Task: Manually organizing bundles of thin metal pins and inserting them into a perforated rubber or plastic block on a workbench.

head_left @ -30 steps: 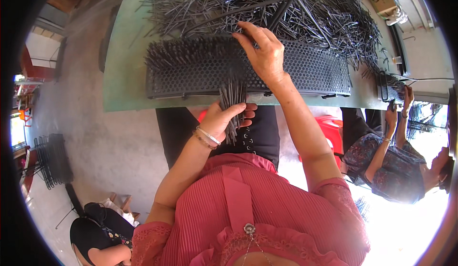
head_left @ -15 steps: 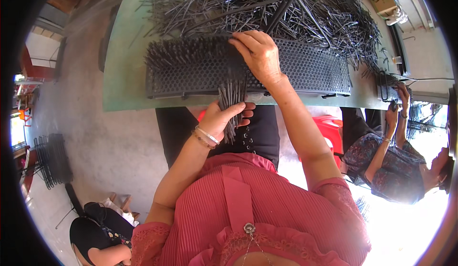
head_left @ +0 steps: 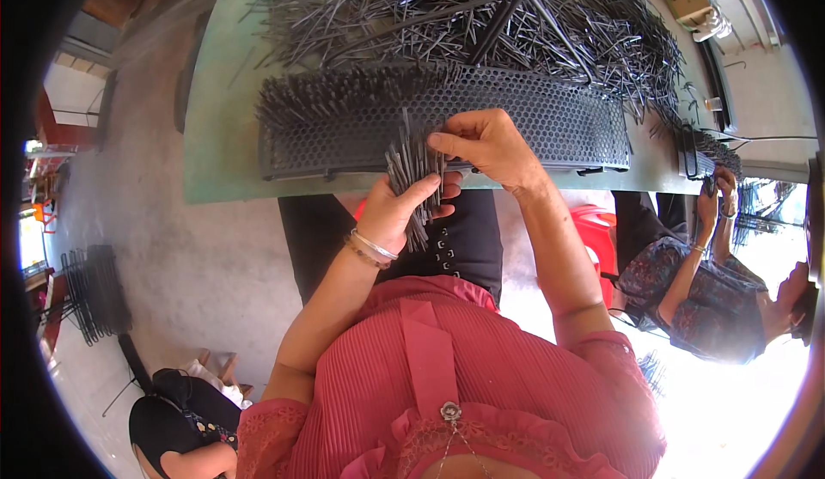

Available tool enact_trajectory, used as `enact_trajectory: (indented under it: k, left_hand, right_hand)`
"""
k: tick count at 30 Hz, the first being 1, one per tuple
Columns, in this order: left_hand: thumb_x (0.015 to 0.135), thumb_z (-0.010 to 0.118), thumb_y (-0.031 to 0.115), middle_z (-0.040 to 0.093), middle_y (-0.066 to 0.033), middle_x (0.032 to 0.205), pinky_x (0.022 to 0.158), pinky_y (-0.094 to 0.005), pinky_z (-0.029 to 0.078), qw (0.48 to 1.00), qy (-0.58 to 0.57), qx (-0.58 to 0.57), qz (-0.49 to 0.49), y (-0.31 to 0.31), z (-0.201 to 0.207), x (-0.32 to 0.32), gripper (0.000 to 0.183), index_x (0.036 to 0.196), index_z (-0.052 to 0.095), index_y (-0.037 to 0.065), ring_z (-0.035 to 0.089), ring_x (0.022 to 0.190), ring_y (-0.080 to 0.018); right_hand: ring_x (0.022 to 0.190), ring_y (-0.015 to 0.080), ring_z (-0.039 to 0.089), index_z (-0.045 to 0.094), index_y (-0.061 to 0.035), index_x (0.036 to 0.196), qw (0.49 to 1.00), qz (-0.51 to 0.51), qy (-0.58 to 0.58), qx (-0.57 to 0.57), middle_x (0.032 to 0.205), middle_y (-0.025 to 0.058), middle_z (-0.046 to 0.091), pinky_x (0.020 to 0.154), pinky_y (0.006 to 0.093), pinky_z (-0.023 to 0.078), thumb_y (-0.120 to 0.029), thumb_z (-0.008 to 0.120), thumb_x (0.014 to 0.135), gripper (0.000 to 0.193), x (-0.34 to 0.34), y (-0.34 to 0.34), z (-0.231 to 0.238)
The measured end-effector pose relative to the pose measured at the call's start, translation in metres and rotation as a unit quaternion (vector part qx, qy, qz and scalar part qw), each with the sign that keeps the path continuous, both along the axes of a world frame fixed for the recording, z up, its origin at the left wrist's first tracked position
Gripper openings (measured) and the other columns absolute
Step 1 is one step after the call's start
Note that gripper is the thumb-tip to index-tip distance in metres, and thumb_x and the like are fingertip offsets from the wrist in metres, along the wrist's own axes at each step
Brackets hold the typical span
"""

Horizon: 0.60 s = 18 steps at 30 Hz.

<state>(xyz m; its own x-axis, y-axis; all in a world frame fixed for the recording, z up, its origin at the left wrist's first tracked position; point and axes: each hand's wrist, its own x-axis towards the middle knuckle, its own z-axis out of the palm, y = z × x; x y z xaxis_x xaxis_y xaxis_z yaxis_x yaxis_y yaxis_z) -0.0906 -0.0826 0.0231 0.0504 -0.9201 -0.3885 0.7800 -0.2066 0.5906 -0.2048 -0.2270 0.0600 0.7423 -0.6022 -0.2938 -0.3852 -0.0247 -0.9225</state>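
A bundle of thin black sticks (head_left: 410, 170) stands nearly upright in my left hand (head_left: 394, 211), which is closed round its lower part at the table's front edge. My right hand (head_left: 497, 148) pinches with thumb and forefinger at the bundle's right side, where a thin dark stick shows just below the thumb. Behind both hands lies a long black panel full of round holes (head_left: 533, 127). Upright black sticks (head_left: 331, 97) fill its back left part in dense rows. The holes at the right and along the front show bare.
A big heap of loose black sticks (head_left: 369, 24) covers the back of the green table (head_left: 215, 157), with dark bars (head_left: 503, 28) across it. At the right a co-worker (head_left: 713, 281) handles a similar panel (head_left: 694, 157). A red stool (head_left: 595, 230) stands below the table. Another person (head_left: 185, 419) is at lower left.
My right hand has come back from the rows of sticks on the panel to the bundle's right side. My left hand keeps its hold on the bundle.
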Motion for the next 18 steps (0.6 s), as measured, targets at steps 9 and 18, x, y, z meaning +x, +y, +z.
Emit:
enact_trajectory:
  k: [9, 18]
  left_hand:
    - [0.088, 0.059, 0.012, 0.065, -0.0153, 0.104, 0.073, -0.0365, 0.055, 0.998, 0.012, 0.061, -0.012, 0.003, -0.008, -0.002, 0.029, 0.115, 0.054, 0.003, 0.064, 0.089, -0.0212]
    - [0.088, 0.060, 0.017, 0.065, -0.0132, 0.097, 0.068, -0.0336, 0.054, 0.996, -0.027, 0.083, -0.014, 0.005, -0.008, -0.001, 0.030, 0.114, 0.054, 0.004, 0.064, 0.083, -0.0189]
  right_hand:
    - [0.078, 0.0069, 0.061, 0.064, 0.0028, 0.098, 0.947, -0.183, -0.212, -0.161, 0.083, 0.0042, 0.068, 0.070, 0.0218, 0.049, -0.009, 0.064, 0.086, 0.017, 0.019, -0.024, -0.001]
    - [0.081, 0.0085, 0.063, 0.065, 0.0015, 0.099, 0.924, -0.201, -0.171, -0.276, 0.086, 0.0061, 0.069, 0.074, 0.0216, 0.048, -0.009, 0.065, 0.085, 0.017, 0.030, -0.033, -0.011]
